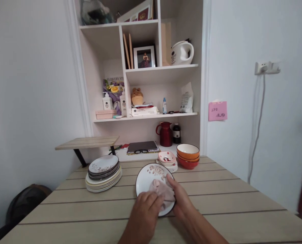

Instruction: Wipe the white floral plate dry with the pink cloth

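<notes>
A white plate (pixel 144 179) with a dark rim and a brown flower pattern is held tilted above the table, facing me. My right hand (pixel 181 198) grips its right edge, with the thumb over the front near the flowers. Across the plate's lower front, my left hand (pixel 146 210) presses a crumpled pinkish cloth (pixel 163 191), its fingers closed on it. Part of the cloth reaches toward my right hand's thumb. The plate's lower left edge is hidden behind my left hand.
Left of the plate stands a stack of plates (pixel 104 174). Beyond it, small dishes (pixel 167 159) and stacked orange and red bowls (pixel 188 157) stand on the slatted table (pixel 217 196). A raised wooden shelf (pixel 87 142) sits at the back left, below a white shelving unit (pixel 163 70).
</notes>
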